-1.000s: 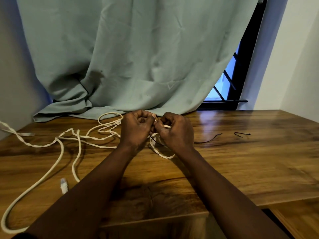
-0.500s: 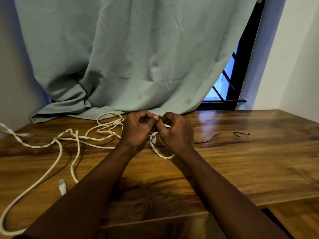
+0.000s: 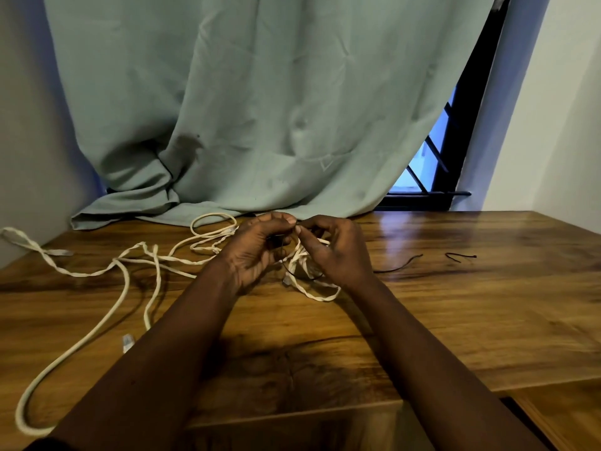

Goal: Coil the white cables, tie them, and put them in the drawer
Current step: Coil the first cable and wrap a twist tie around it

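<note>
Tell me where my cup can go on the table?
Free: the bare table right of the right hand, nearer than the black ties. Crowded: loose white cables cover the left, up to the left hand.

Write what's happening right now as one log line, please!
step: tying | left hand, right hand: pinch black tie looped round white coil | loose white cable: on table, uncoiled | spare ties: on table
</note>
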